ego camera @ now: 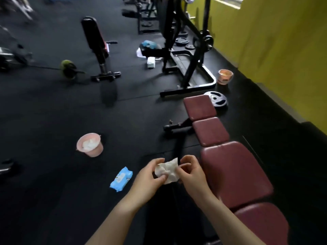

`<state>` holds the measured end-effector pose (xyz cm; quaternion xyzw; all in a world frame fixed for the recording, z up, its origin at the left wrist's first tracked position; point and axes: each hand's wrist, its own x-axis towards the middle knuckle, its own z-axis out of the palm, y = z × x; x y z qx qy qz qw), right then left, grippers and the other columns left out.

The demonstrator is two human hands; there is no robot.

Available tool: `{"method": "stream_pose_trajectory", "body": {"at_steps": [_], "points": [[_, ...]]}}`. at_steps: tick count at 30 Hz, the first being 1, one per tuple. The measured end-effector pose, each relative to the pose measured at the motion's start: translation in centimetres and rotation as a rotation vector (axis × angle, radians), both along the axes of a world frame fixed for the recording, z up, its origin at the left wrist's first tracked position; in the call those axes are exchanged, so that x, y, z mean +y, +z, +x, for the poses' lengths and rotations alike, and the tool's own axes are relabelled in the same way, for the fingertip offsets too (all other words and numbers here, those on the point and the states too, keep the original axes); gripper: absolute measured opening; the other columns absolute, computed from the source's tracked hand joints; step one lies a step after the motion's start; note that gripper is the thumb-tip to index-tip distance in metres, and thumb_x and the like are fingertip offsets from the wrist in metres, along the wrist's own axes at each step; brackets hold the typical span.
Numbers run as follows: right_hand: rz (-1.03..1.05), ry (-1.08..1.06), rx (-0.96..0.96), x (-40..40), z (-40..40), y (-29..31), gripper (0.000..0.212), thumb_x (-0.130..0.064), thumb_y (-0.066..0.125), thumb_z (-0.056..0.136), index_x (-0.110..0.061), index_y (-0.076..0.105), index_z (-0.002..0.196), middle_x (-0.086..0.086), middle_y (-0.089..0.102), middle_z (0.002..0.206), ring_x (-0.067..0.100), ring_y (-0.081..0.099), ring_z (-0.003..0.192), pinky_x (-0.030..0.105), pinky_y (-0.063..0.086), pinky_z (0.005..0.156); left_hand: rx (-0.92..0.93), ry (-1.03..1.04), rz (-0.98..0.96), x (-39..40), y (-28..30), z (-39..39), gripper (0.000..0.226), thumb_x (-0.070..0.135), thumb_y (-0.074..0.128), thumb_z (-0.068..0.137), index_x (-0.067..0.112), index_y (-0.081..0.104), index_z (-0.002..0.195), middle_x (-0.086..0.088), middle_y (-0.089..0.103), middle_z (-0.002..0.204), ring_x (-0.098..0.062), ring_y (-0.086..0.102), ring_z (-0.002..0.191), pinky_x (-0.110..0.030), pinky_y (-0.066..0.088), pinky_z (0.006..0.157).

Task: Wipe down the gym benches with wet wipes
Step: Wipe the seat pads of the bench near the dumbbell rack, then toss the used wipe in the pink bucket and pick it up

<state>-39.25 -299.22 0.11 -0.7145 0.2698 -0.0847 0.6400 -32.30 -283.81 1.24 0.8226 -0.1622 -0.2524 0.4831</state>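
Pinching a crumpled wipe (167, 171) between left hand (150, 175) and right hand (191, 172), both grasping it, hovering just left of the maroon bench (233, 170); pack (121, 179) lying on floor near pink bucket (89, 144).

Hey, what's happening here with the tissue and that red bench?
A person is standing beside a maroon padded bench in a gym, holding a crumpled white wipe between the left hand and right hand. The wipe is not touching the bench. A blue wipes pack lies on the floor, and a pink bucket holds white wads.
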Motion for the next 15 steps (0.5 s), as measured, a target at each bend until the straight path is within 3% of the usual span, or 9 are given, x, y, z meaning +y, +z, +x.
{"method": "stream_pose_trajectory", "body": {"at_steps": [2,4,7,9,11,14,15], "points": [[0.007,0.065,-0.008,3.0,2.7,-0.3,0.023,-0.003,0.062,0.086,-0.025,0.060,0.090,0.002,0.066,0.076,0.017,0.063,0.070,0.039,0.055,0.067,-0.029,0.043,0.111,3.4,-0.3,1.9,0.037,0.026,0.066,0.086,0.043,0.057,0.118,0.025,0.062,0.108,0.012,0.056,0.097,-0.004,0.042,0.076],[-0.021,0.152,-0.014,5.4,5.5,-0.5,0.024,-0.001,0.059,0.087,-0.025,0.064,0.089,0.002,0.068,0.079,0.017,0.064,0.072,0.042,0.055,0.070,-0.032,0.085,0.147,6.2,-0.4,3.7,0.023,0.024,0.064,0.087,0.037,0.066,0.106,0.025,0.065,0.100,0.012,0.056,0.094,-0.004,0.040,0.071],[-0.041,0.257,-0.020,8.1,9.7,-0.4,0.032,-0.001,0.056,0.088,-0.031,0.067,0.093,0.001,0.068,0.083,0.024,0.066,0.078,0.042,0.055,0.072,-0.077,0.158,0.234,9.6,-1.3,6.7,0.016,0.025,0.062,0.089,0.038,0.066,0.081,0.021,0.062,0.088,0.000,0.054,0.094,-0.012,0.040,0.075],[-0.075,0.310,-0.015,9.3,12.4,-0.4,0.037,-0.002,0.055,0.090,-0.038,0.063,0.095,0.000,0.064,0.081,0.026,0.065,0.074,0.038,0.055,0.068,-0.094,0.250,0.266,11.4,-2.3,9.0,0.012,0.030,0.063,0.088,0.036,0.065,0.079,0.016,0.057,0.095,-0.006,0.050,0.100,-0.026,0.044,0.086],[-0.133,0.331,-0.037,10.3,14.9,-0.6,0.037,-0.003,0.056,0.089,-0.039,0.059,0.097,-0.003,0.061,0.078,0.025,0.062,0.071,0.038,0.056,0.068,-0.075,0.349,0.229,12.6,-2.9,11.3,0.009,0.032,0.065,0.087,0.030,0.064,0.078,0.016,0.059,0.095,-0.009,0.053,0.100,-0.030,0.047,0.086],[-0.243,0.349,-0.109,11.8,18.7,-0.8,0.036,0.000,0.059,0.087,-0.034,0.054,0.097,-0.006,0.056,0.078,0.013,0.054,0.067,0.030,0.053,0.068,0.076,0.539,0.058,13.0,-3.2,14.1,0.023,0.025,0.066,0.089,0.014,0.057,0.071,0.015,0.060,0.071,-0.005,0.054,0.070,-0.021,0.044,0.064],[-0.279,0.360,-0.143,12.3,20.1,-0.9,0.036,0.001,0.058,0.087,-0.033,0.052,0.097,-0.005,0.055,0.080,0.013,0.053,0.066,0.028,0.049,0.066,0.151,0.614,-0.008,13.0,-3.1,15.2,0.023,0.023,0.066,0.089,0.010,0.056,0.072,0.009,0.059,0.069,-0.006,0.052,0.068,-0.021,0.041,0.064]]}}
